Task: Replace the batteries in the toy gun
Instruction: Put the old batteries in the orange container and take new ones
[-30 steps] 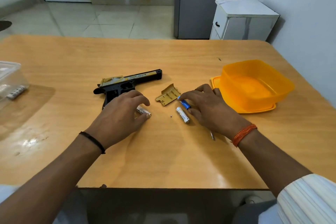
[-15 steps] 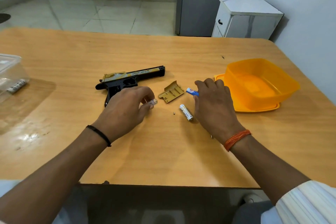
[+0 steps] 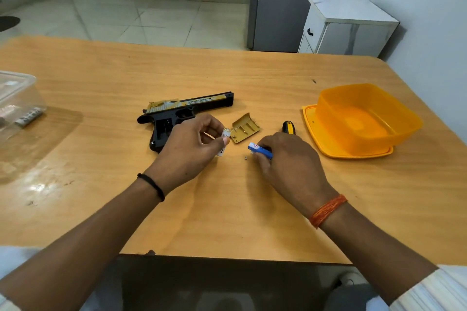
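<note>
Gun lies on its side at the middle of the table, barrel toward the right, grip toward the near edge with its battery bay open. At the left edge a clear tub holds batteries. Broad bare wood runs between tub and gun and along the whole near edge beneath both forearms. Left hand sits just right of the gun's grip, thumb and fingers pinching a white battery held above the wood. Just beside it lies the gold cover, inner side up. A tiny screw rests loose between the hands. Right hand grips a blue battery, fingers curled round it; a black-and-yellow screwdriver handle shows beyond its knuckles. Near the right edge an orange box stands on its lid, apart from the hand. Beyond the far edge: tiled floor, grey cabinet, white cupboard, white wall.
</note>
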